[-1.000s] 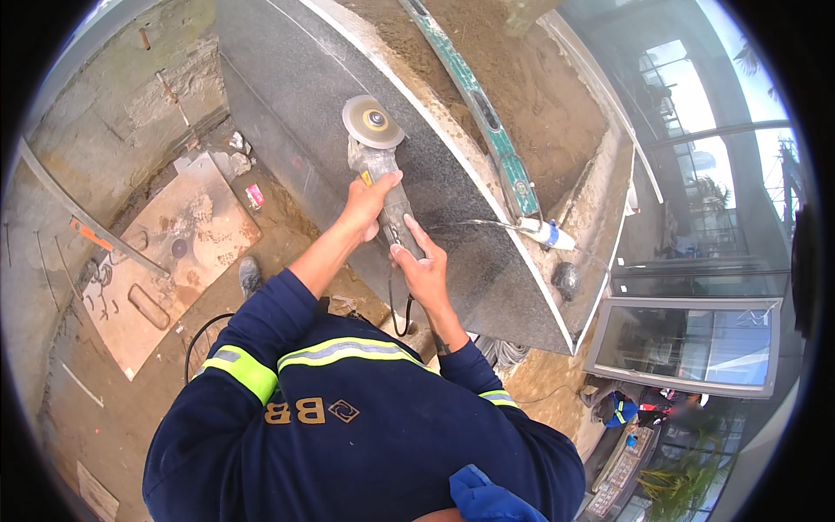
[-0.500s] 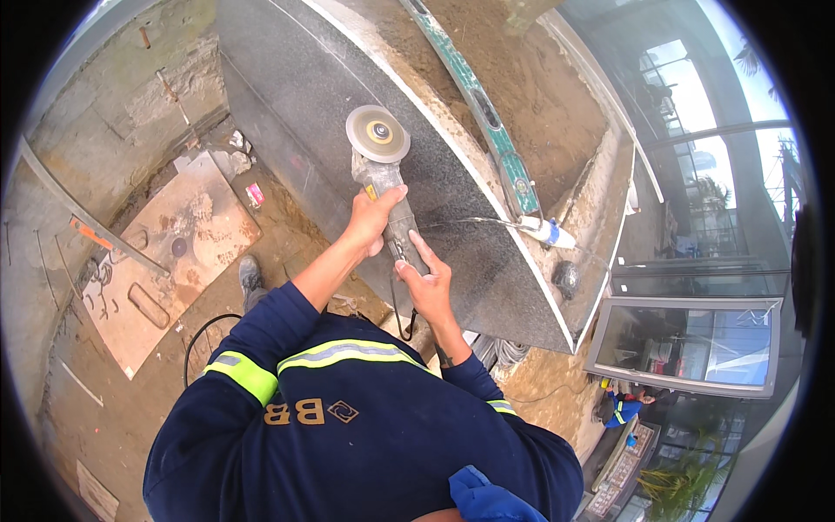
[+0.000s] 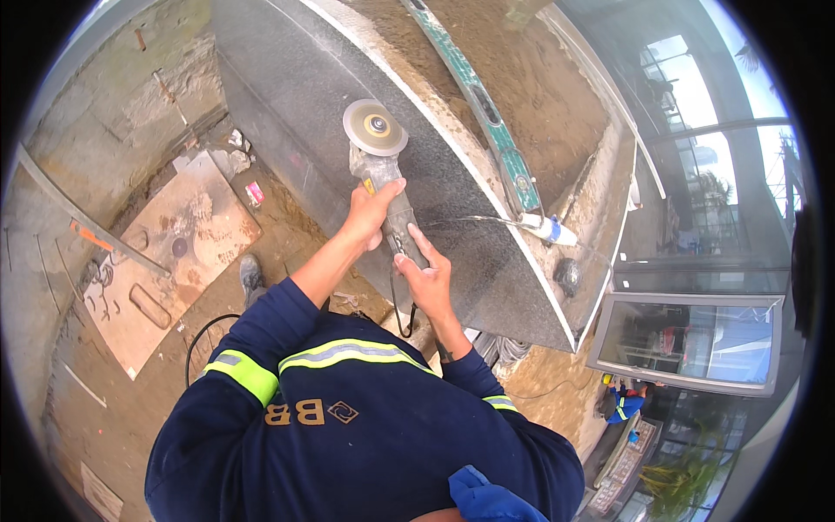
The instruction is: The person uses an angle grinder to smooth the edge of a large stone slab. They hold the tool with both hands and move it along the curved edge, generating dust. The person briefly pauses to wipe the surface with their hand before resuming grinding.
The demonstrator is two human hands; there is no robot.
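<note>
Both my hands are closed round a grey angle grinder [image 3: 399,216], held with its disc end pointing away from me. My left hand [image 3: 372,211] wraps the body just behind the head, and my right hand [image 3: 425,274] grips the rear end, where a black cord hangs down. The round cutting disc [image 3: 358,124] faces up, over a dark grey stone slab [image 3: 287,96] with a pale edge. Whether the disc is spinning, I cannot tell. To the right of the grinder, a thin pale streak runs across the slab to a white and blue bottle [image 3: 548,230] lying on the ledge.
Beyond the slab's edge a green spirit level [image 3: 494,130] lies by brown soil. A dark round lump [image 3: 568,277] sits near the slab's corner. At left, a dusty board [image 3: 204,235] carries metal pieces. A framed glass panel [image 3: 687,342] and a distant person [image 3: 624,404] are at right.
The grinder and both hands have shifted very slightly left and away from me. My grip is the same. The distant person at right has changed posture.
</note>
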